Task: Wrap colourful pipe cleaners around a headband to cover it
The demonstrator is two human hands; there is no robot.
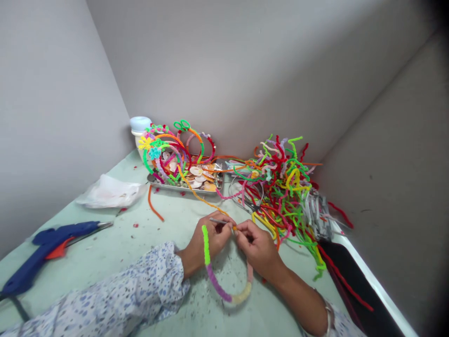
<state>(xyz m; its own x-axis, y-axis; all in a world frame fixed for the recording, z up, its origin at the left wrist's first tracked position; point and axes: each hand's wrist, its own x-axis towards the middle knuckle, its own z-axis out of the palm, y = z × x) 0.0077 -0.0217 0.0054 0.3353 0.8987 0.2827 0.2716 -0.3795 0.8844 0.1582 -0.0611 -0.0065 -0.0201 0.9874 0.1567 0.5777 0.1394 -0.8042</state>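
Observation:
A headband (219,290) wrapped in bright green, purple, cream and pink fuzzy sections hangs in a curve below both hands. My left hand (214,236) is closed near its narrow grey bare end (220,220), pinching it between thumb and fingers. My right hand (258,245) meets the left at the fingertips, pinching an orange pipe cleaner (205,200) where it wraps the band. The loose length of this pipe cleaner runs up and away toward the tray. The band's pink part passes behind my right hand, partly hidden.
A metal tray (182,191) at the back holds finished headbands and shell-like pieces. Tangled pipe cleaners (280,187) and scissors (251,206) lie right. A blue glue gun (52,248) and plastic bag (112,191) lie left. A white bottle (140,125) stands behind; walls enclose the table.

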